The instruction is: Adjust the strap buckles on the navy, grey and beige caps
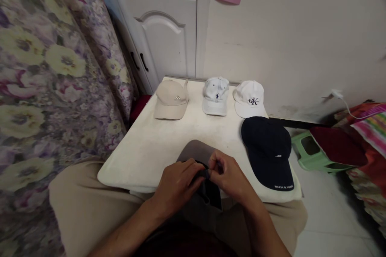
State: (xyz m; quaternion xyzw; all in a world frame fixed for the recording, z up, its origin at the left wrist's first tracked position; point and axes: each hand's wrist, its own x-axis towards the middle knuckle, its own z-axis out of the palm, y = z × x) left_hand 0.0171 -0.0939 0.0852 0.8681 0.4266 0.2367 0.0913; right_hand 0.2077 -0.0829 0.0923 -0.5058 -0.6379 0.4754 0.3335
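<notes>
Basically, we've got the grey cap (197,151) at the near edge of the white table (132,164), approx. mid-width, partly over our lap (81,200). Its brim (191,148) points away from us, w/ the dark lining (213,196) showing below our hands.

Both hands are busy w/ it: our left hand (179,180) grips a dark band, prob. the strap (202,173), w/ fingers curled over, & our right hand (229,174) pinches its other side, thumb against forefinger. Can't tell if it's fastened, as our fingers hide the join.

Handling-wise, prob. v. light, soft fabric, so the body should fold & sag w/ little push. The brim looks stiffer, so best not to crease it. Not fragile, we'd say, nor esp. slippery, but the strap is narrow: a fingertip pinch suits it better than a full fist. Best hold is one hand each side of the join; for lifting the whole cap, take the brim's edge w/o squeezing hard.

Also on the table: beige cap (171,97) far left, pale blue cap (213,106) & white cap (245,108) along the far side, navy cap (265,144) to our right, brim towards us.
</notes>
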